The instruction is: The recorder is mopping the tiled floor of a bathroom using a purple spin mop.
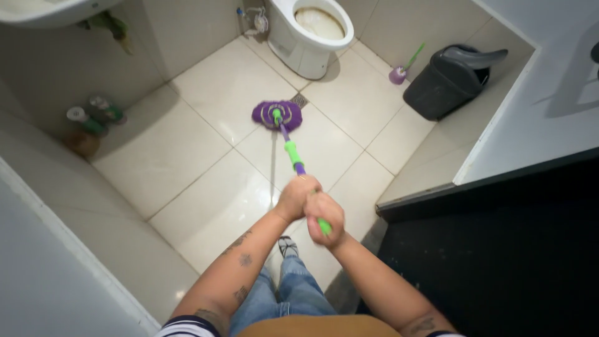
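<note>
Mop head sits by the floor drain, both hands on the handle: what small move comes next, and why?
Probably draw the mop head back along the tiles toward the feet. Left hand and right hand both grip the handle, the head lies flat beside the drain, and the nearer tiles lie between.

ahead of the left grip (pixel 298 196) and right grip (pixel 326 215), open floor tile (pixel 206 100) runs to the toilet (pixel 312 34). far to their left, bottles (pixel 93 115) crowd the wall. ahead to the right, a dark bin (pixel 449 81) and a brush holder (pixel 399 73) block the corner.
</note>
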